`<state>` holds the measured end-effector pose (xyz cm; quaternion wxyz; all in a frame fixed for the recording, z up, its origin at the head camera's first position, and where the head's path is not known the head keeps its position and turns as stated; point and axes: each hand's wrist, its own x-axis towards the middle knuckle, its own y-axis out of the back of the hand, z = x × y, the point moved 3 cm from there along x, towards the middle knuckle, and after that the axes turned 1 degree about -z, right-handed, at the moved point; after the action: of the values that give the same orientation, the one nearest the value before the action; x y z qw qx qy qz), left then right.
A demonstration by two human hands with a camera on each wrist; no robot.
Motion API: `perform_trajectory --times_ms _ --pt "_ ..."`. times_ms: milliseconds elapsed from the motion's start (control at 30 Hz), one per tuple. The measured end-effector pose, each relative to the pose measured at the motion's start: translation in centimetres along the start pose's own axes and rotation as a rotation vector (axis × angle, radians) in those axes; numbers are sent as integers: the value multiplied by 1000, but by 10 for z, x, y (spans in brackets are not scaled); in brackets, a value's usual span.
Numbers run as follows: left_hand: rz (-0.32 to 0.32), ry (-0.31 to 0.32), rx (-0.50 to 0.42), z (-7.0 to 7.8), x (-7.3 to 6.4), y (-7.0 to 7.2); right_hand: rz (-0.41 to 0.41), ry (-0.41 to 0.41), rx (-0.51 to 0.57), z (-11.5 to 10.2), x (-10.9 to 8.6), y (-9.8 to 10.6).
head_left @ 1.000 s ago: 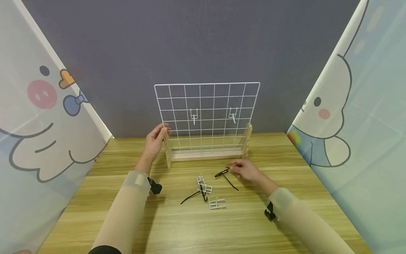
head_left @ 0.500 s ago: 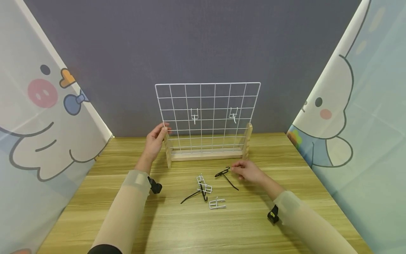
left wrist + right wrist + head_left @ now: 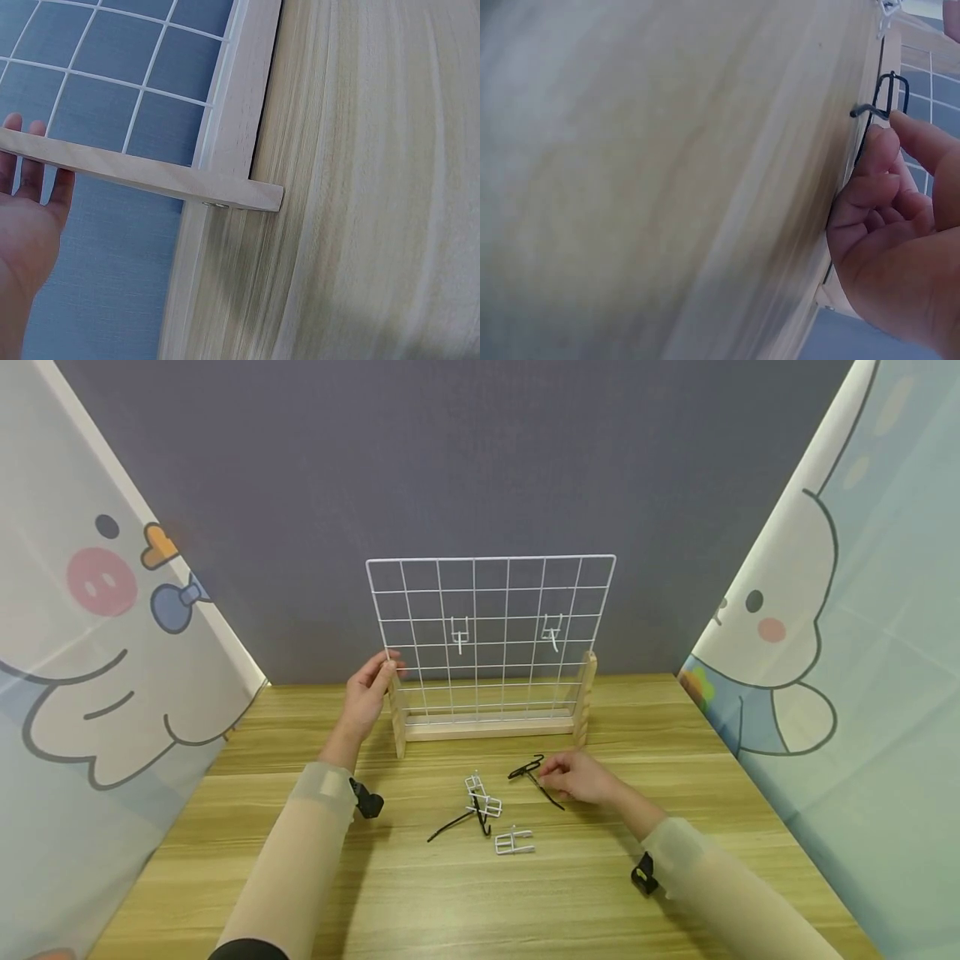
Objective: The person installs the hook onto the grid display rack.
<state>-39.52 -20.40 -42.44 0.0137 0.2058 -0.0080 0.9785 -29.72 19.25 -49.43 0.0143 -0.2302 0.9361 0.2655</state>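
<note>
A white wire grid panel stands upright in a wooden stand. My left hand grips the stand's left wooden post, its fingers passing behind it. Over the table, my right hand has its thumb and index fingertips at the prong of a black wire hook. In the right wrist view this hook shows just past the fingertips; whether they pinch it is unclear. Two white hooks hang on the grid.
Another black hook lies tangled with white hooks in the middle of the table. A separate white hook lies nearer. Printed cloth walls stand at both sides, with a dark grey backdrop behind.
My right hand drew off the black hook's end to the right, then came back lower, to its prong. The hook itself has stayed in place. My left hand keeps its hold on the post.
</note>
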Motion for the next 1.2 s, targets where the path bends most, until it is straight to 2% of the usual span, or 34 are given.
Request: perform_trajectory --times_ms 267,600,1200 --pt "7 16 13 3 -2 -1 -4 7 -94 -4 -2 -5" --pt "6 11 -16 2 -1 -1 -2 -9 -95 -4 -2 -6" --pt "3 7 -14 1 0 -1 26 -22 -105 -5 -3 -5"
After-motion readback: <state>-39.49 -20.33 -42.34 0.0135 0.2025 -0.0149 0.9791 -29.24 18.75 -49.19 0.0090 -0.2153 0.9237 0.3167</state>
